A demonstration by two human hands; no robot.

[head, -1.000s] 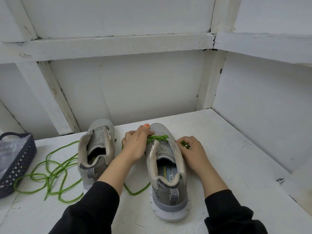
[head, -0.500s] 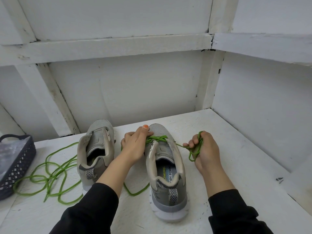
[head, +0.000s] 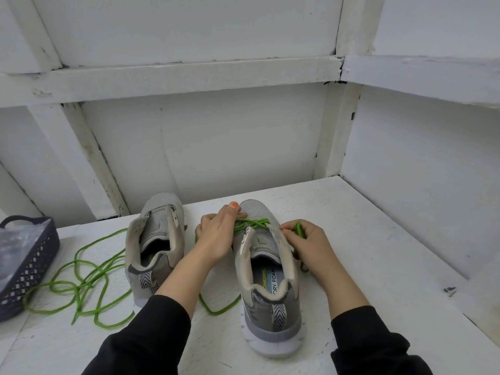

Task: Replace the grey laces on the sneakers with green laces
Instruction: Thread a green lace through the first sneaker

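My left hand [head: 216, 235] presses the grey mesh sneaker [head: 266, 269] at centre frame. My right hand [head: 307, 243] pinches its thin green lace [head: 251, 223] shut. If I pull hard, I think the lace could slip out of its hole.

- The left hand [head: 216, 234] lies palm down, its fingers curled and the thumb with the orange-painted nail stretched forward
- The right hand [head: 307, 243] is closed, its fingertips [head: 288, 230] pinching a thin bright green lace [head: 299, 229]
- Both forearms are bare and reach forward from black sleeves [head: 151, 336], the wrists almost straight
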